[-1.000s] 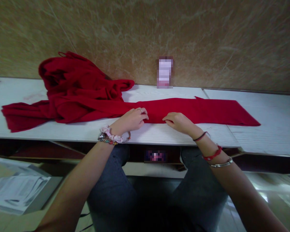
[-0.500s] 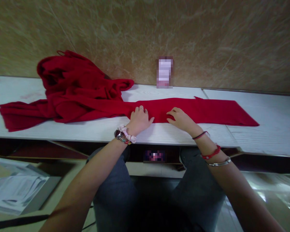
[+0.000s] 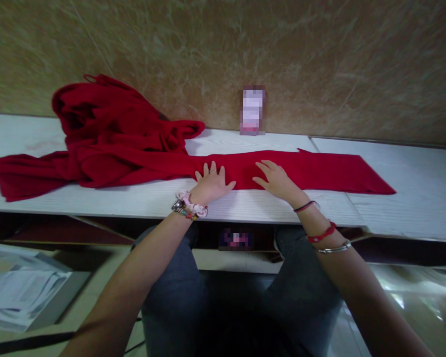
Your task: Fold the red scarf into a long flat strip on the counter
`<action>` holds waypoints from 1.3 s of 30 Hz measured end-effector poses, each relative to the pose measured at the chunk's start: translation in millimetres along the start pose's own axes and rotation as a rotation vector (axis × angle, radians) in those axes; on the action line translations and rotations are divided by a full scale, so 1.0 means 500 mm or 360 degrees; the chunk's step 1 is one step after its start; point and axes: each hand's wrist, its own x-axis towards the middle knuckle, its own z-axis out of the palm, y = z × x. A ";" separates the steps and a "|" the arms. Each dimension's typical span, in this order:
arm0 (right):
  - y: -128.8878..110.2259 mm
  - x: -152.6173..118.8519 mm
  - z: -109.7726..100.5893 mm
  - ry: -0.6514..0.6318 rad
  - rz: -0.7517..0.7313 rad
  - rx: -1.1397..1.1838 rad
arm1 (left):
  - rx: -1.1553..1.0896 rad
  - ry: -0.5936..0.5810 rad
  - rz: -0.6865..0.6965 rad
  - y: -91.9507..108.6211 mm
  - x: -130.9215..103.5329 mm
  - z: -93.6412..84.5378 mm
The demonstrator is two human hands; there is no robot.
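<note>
A red cloth garment (image 3: 134, 163) lies along the white tabletop (image 3: 245, 206). Its left part is bunched up, with folds and what looks like a thin loop on top. To the right it runs out as a long flat strip that ends in a slanted edge. My left hand (image 3: 210, 184) rests on the strip near its middle, fingers spread. On the same strip, a short way to the right, my right hand (image 3: 277, 181) lies with its fingers stretched out and apart. Flat red fabric shows between the two hands.
A blurred-out upright object (image 3: 251, 111) stands behind the cloth against the brown marbled wall (image 3: 319, 59). Down at the left, a box (image 3: 55, 302) holds papers. A seam (image 3: 351, 201) crosses the tabletop at the right. My knees are below the front edge.
The fingers of both hands have spread out flatter on the cloth. The whole view has shifted slightly; the garment keeps its shape.
</note>
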 end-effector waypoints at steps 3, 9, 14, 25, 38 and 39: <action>-0.030 -0.001 0.005 -0.0142 -0.0048 -0.0034 | 0.0014 0.0101 0.0353 0.001 -0.001 0.005; 0.007 -0.001 0.019 -0.0176 -0.0050 -0.0051 | -0.0032 -0.0039 0.0425 -0.001 -0.006 0.007; 0.066 0.025 0.014 -0.0159 0.0013 -0.0092 | 0.0129 0.0404 0.0242 -0.028 -0.018 -0.027; -0.071 0.173 0.025 -0.0045 -0.0456 0.0061 | 0.0111 0.0612 0.0186 -0.241 -0.015 -0.024; -0.064 0.157 0.072 0.0024 -0.0404 0.0099 | 0.0333 0.0579 0.0265 -0.274 -0.017 -0.029; -0.063 0.158 0.073 0.0060 -0.0381 0.0121 | 0.0336 0.0518 0.0322 -0.272 -0.007 -0.037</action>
